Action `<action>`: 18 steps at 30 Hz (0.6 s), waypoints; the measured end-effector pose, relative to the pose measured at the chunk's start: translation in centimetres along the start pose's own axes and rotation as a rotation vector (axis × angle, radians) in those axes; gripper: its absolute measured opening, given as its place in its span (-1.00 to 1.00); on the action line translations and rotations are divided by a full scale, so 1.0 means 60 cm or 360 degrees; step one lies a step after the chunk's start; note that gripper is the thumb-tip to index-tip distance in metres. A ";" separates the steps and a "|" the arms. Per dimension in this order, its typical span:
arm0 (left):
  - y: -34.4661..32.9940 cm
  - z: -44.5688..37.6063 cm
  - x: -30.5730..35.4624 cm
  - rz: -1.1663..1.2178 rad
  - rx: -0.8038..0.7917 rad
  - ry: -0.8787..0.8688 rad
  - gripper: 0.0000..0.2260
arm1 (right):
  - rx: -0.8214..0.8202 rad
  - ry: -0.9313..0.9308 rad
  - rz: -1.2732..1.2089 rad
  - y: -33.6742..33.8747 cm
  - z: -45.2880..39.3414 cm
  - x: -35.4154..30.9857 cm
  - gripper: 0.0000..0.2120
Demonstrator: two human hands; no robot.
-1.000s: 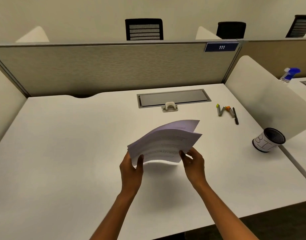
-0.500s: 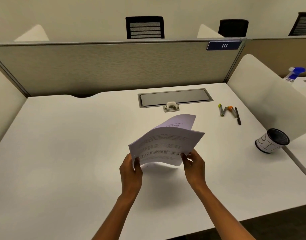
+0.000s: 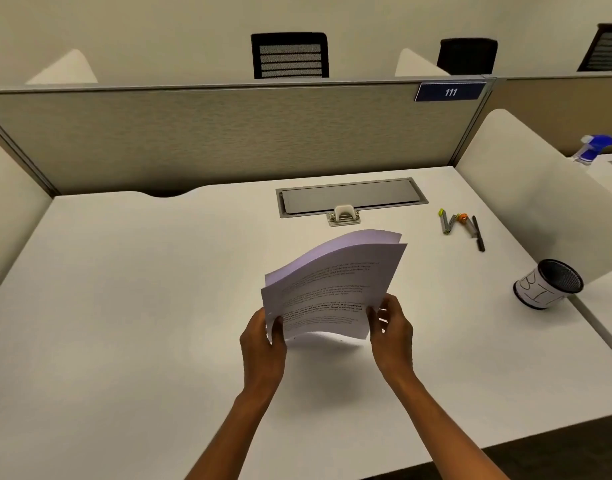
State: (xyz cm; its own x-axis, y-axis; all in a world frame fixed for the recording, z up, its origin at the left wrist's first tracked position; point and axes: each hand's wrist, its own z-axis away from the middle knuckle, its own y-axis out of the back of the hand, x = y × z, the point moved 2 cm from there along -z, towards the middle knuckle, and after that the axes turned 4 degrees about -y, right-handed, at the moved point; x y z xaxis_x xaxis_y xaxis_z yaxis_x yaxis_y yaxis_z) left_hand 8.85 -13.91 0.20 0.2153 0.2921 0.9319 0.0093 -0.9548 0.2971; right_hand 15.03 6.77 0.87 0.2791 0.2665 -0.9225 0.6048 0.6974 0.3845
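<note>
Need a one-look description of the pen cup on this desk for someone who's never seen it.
On the white desk, go to the right edge, where the curved white side divider stands. The cup sits at the divider's foot, nearer the camera than the loose pens. It is the only round thing there: black mesh, wrapped in white paper with hand-drawn black marks.
</note>
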 end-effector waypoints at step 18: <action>-0.004 0.002 0.004 0.0121 0.0047 0.0004 -0.68 | 0.0022 -0.0004 0.0067 -0.008 -0.005 0.032 -0.85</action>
State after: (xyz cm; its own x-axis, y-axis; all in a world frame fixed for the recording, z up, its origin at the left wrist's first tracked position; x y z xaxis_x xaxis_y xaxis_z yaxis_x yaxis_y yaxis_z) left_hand 9.02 -13.63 0.34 0.2138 0.2186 0.9521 0.0215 -0.9755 0.2191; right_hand 15.05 7.12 -1.11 0.3062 0.2937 -0.9055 0.6029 0.6763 0.4232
